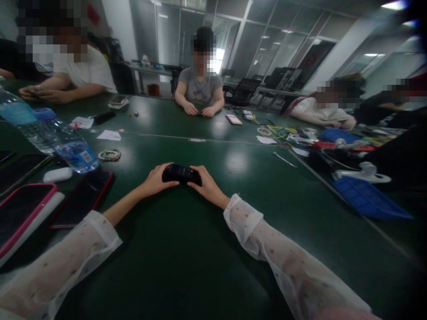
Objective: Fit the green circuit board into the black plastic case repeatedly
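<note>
A small black device with a dark screen is held between both hands over the green table. My left hand grips its left end, thumb along the near edge and fingers behind. At the other end my right hand closes round it in the same way. Faint light marks show on the screen, too small to read. Sheer white dotted sleeves cover both forearms. What kind of device it is, I cannot make out.
To the left stand water bottles, a red-edged phone, a pink-framed phone, a white case and a beaded bracelet. Rightward lie a wrench, a blue tray and tangled cables. Several people sit around the table.
</note>
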`<state>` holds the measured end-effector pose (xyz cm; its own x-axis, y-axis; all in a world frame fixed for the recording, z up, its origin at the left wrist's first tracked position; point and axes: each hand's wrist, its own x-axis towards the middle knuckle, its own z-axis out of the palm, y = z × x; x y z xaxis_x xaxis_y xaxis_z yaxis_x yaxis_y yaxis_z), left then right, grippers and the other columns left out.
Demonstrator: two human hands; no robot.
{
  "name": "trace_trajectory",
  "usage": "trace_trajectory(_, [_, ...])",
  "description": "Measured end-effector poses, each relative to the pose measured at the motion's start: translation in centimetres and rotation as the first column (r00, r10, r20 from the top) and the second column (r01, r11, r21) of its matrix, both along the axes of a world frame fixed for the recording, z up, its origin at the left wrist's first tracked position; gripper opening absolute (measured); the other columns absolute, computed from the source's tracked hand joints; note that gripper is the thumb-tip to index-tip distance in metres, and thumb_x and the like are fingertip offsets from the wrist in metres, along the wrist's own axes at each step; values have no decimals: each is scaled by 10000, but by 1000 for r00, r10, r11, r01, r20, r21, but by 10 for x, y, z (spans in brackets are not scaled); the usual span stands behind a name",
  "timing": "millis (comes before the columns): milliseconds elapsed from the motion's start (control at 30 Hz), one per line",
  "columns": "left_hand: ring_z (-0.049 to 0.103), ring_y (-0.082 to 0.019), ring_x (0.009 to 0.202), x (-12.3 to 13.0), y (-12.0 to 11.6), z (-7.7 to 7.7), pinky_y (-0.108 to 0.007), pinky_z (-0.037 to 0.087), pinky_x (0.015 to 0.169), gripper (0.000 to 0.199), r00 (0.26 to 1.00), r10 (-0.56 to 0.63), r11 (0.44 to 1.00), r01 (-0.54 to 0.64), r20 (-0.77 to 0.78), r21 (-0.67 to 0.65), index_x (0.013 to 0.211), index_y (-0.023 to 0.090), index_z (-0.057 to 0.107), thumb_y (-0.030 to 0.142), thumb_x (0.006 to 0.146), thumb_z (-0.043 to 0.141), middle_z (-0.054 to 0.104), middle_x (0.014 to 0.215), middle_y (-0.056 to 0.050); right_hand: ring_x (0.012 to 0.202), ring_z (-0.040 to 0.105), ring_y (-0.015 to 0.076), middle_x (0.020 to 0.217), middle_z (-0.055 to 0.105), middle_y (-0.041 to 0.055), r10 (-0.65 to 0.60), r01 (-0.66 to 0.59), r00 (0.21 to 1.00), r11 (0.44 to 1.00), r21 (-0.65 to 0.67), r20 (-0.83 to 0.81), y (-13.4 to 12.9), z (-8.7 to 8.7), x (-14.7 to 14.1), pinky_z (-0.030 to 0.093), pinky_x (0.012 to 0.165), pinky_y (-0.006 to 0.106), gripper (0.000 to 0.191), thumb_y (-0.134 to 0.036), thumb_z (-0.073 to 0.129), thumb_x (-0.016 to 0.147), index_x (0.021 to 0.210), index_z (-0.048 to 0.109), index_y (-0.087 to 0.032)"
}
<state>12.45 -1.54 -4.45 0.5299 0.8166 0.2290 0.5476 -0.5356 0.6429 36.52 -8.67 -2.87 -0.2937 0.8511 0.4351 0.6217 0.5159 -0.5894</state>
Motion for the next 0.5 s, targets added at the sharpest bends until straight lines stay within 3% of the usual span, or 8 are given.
trace_trajectory(200, [468, -266, 1230, 0, 2, -2, -470, 336, 1047, 569, 997, 7, 997, -1, 74, -83, 1354, 227, 436, 576, 923, 309, 522, 1325, -104, 1108, 525, 253, 1180, 496, 91, 38, -39, 999, 997, 70, 28, -4, 5, -1, 479, 952, 492, 525, -200, 664, 797, 1258, 418, -253])
trace_trajectory(500, [482, -273, 1209, 0, 0, 0, -481, 380, 999, 530, 992, 2, 990, 15, 123, -140, 1347, 249, 455, 548, 939, 295, 549, 1297, -91, 1132, 508, 258, 1198, 488, 93, 69, -84, 991, 989, 125, 118, -7, 8, -4, 483, 939, 485, 507, -163, 640, 805, 1250, 414, -253])
